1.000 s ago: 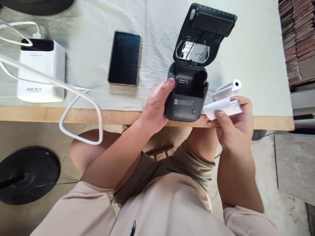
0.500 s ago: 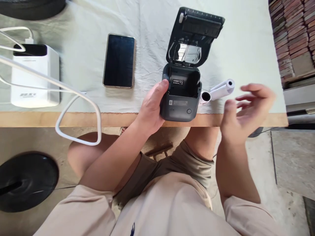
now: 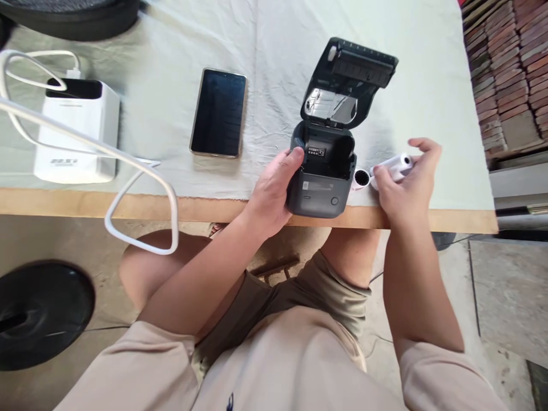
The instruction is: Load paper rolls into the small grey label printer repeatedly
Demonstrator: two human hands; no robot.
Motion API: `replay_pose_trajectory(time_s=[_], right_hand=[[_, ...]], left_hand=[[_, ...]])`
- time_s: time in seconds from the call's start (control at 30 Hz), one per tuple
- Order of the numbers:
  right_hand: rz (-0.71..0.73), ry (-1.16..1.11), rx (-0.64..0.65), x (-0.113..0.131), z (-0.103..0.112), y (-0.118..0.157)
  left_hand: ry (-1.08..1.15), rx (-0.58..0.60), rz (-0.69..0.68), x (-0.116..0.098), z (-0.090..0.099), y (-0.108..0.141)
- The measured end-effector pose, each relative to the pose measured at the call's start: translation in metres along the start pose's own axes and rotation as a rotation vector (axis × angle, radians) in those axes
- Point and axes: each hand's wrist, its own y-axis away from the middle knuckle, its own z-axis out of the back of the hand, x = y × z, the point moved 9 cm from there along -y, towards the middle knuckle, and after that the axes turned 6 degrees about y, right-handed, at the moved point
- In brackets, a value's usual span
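A dark grey label printer has its lid raised, and its inner bay shows no roll. My left hand holds the printer by its left side, the thumb on the bay's rim. Right of the printer lie a small roll with a black core and a longer white paper roll. My right hand is at the longer roll, thumb against its near side and fingers spread around its right end; whether it grips the roll is unclear.
A phone lies on the cloth-covered table. At the left stands a white power bank with a looping white cable. A black round object is at the upper left. The table's wooden edge runs along the front.
My right hand has moved left, from beside the longer white roll to touching it. The view has shifted slightly; my left hand still holds the open printer.
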Motion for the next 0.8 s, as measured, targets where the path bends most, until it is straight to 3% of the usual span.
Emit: replay_pose_trajectory(time_s=[0.1, 0.2, 0.23, 0.3, 0.37, 0.47, 0.53, 0.7, 0.8], right_hand=[[0.084, -0.211, -0.322, 0.024, 0.034, -0.005], [0.332, -0.403, -0.515, 0.091, 0.067, -0.008], [0.306, -0.383, -0.484, 0.110, 0.070, -0.013], [0.334, -0.289, -0.284, 0.155, 0.065, -0.023], [0.352, -0.145, 0.030, 0.185, 0.042, -0.031], [0.370, 0.120, 0.340, 0.193, 0.011, -0.035], [0.381, 0.217, 0.382, 0.189, 0.003, -0.039], [0.447, 0.204, 0.248, 0.194, 0.010, -0.034], [0.403, 0.229, 0.256, 0.190, 0.006, -0.032]], left_hand=[[-0.015, 0.003, 0.016, 0.002, 0.002, -0.001], [-0.023, -0.011, 0.026, 0.004, 0.005, -0.002], [-0.024, -0.022, 0.028, 0.004, 0.005, -0.002], [-0.022, -0.049, 0.016, 0.004, 0.006, -0.002], [-0.017, -0.064, -0.002, 0.003, 0.005, -0.001], [-0.010, -0.054, -0.022, 0.001, 0.002, 0.000], [-0.004, -0.042, -0.022, 0.001, 0.000, 0.000], [0.008, -0.035, -0.005, 0.002, 0.002, 0.001], [-0.008, -0.032, -0.015, 0.001, 0.001, 0.001]])
